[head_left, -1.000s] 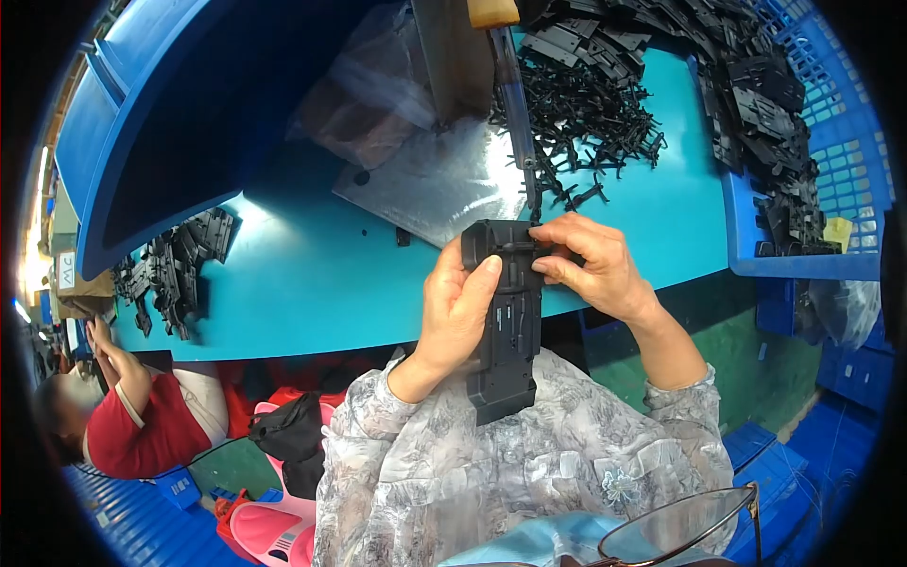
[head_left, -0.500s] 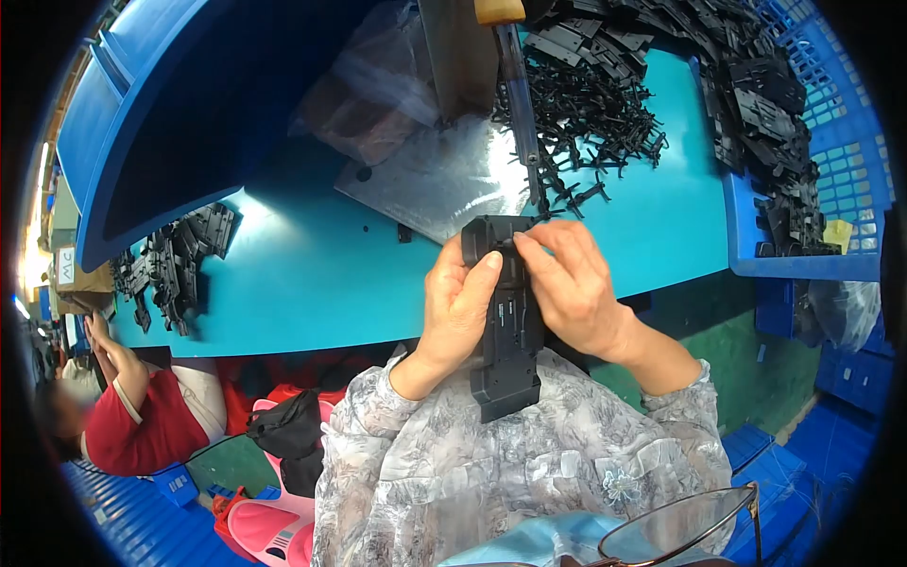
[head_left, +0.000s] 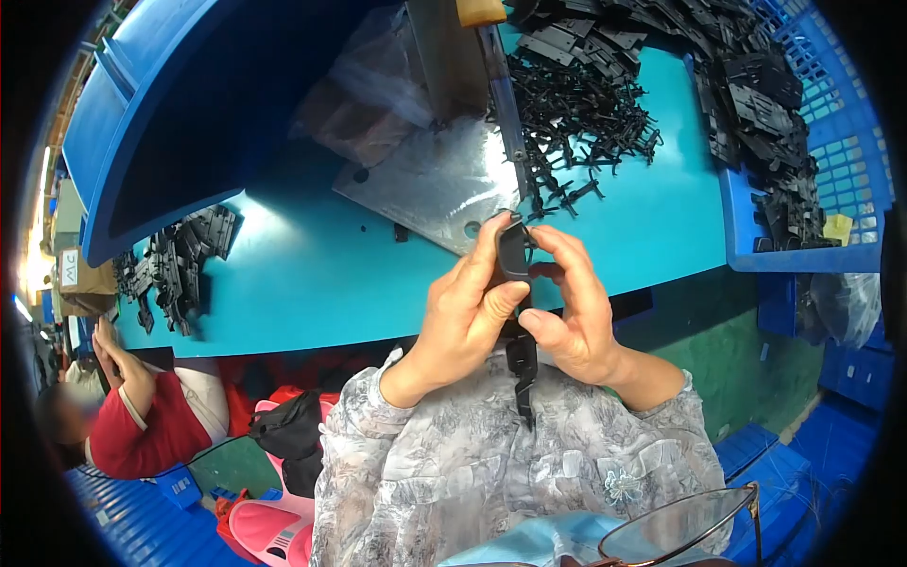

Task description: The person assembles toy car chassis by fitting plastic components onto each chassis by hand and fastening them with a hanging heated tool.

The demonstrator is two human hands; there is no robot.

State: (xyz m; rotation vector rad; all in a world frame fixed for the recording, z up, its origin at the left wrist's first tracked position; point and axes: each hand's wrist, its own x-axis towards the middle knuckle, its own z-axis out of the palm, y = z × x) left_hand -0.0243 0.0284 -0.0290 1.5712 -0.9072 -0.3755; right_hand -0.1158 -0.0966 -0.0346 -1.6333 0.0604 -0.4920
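My left hand [head_left: 468, 307] is closed round a long black plastic part [head_left: 513, 255], its thumb pressed on the near face and its fingers behind. The part is turned on edge, its narrow lower end [head_left: 522, 378] hanging down before the patterned shirt. My right hand [head_left: 576, 307] curls about the part's right side, index fingertip at the upper end and thumb near the middle. Between them some small black detail is partly hidden. Just beyond the hands lie a metal plate [head_left: 416, 198] and a heap of small black branched plastic pieces [head_left: 586, 118] on the turquoise table [head_left: 312, 302].
A pole-like tool with a yellow handle [head_left: 482, 11] stands above the plate. A large blue bin [head_left: 109, 132] leans in at left, near more black parts [head_left: 179, 265]. At right, a blue crate [head_left: 808, 263] holds black parts. Another person in a red sleeve [head_left: 142, 425] sits at left.
The black plastic part has been turned from flat face toward me onto its edge. My right hand has shifted from pinching at its top to curling round its right side.
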